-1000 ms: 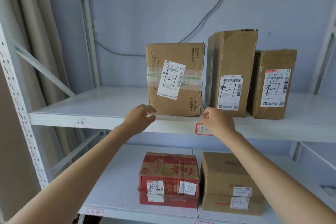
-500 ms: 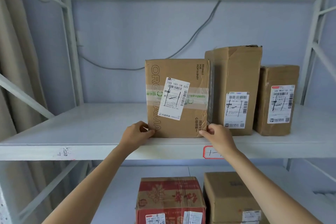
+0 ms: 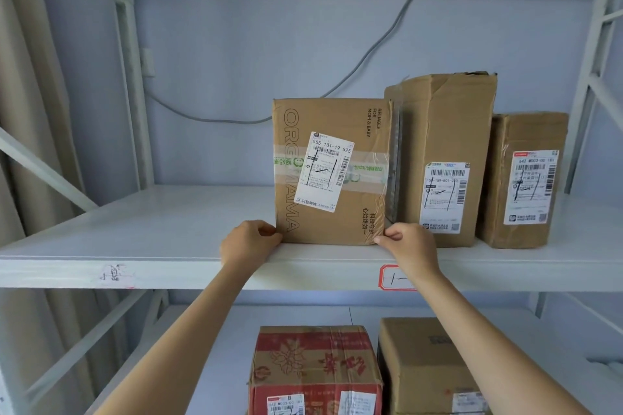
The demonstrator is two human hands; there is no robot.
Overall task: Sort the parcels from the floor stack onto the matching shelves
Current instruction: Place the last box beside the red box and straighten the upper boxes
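White shelf (image 3: 141, 239): upright brown parcel (image 3: 330, 172), tilted white label (image 3: 324, 171)

Front parcel (image 3: 332, 172) is plain brown cardboard with darker brown lettering down its side, a band of clear tape printed in green, and a white label (image 3: 324, 172) with black barcodes and pen scrawl. The tall box (image 3: 441, 158) at 3 o'clock of it is the same brown with a white label; the small box (image 3: 526, 178) beyond has a white label topped in red. Shelf (image 3: 135, 229) is off-white, with a red-bordered tag (image 3: 391, 277) on its edge. Wall is pale blue with a grey cable (image 3: 377, 47). Down at 6 o'clock there's a red box (image 3: 315, 367) with a floral print, next to another brown one (image 3: 424, 367).
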